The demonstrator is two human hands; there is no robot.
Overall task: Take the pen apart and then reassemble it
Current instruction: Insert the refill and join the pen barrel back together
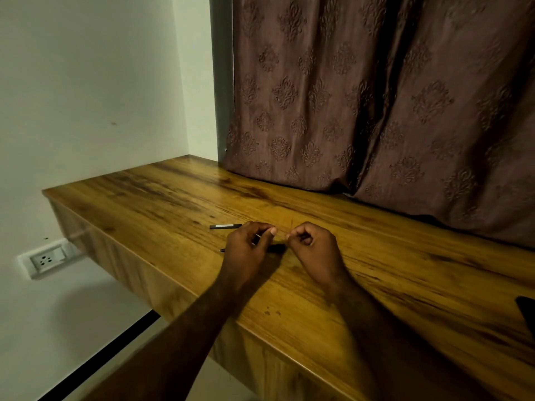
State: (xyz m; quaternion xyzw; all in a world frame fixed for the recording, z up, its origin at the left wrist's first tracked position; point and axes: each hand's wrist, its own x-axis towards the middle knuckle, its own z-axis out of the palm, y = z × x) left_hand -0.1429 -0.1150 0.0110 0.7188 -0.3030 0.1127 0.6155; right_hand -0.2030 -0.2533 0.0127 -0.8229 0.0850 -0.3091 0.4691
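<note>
The wall socket (pixel 46 259) sits far out to the left of the left hand, below desk level. A dark tube (pixel 225 226), one section of the pen, lies flat on the desk (pixel 376 256) just beyond and to the left of the left hand, apart from it. The left hand (pixel 249 247) is curled, thumb and forefinger pinched on one end of a thin pale refill (pixel 280 235). The refill spans the short gap between the two hands, just above the desk. A second dark piece (pixel 278 248) runs beneath the left hand, with its pointed end showing on that hand's left side. Whether it lies on the desk or is held under the palm cannot be told. The right hand (pixel 315 247) is likewise curled and pinches the other end of the refill. The pen is therefore judged to be apart, its sections close around both hands. Expect the refill to be very light, narrow and springy, so it should bend if squeezed mid-length; grip it near the ends and guide it straight into the tube. The tube sections should be stiff, smooth and prone to roll, so hold them around the middle. A dark object (pixel 527 311) sits well to the right of the right hand at the frame edge. A patterned curtain (pixel 376 96) hangs beyond both hands.
</note>
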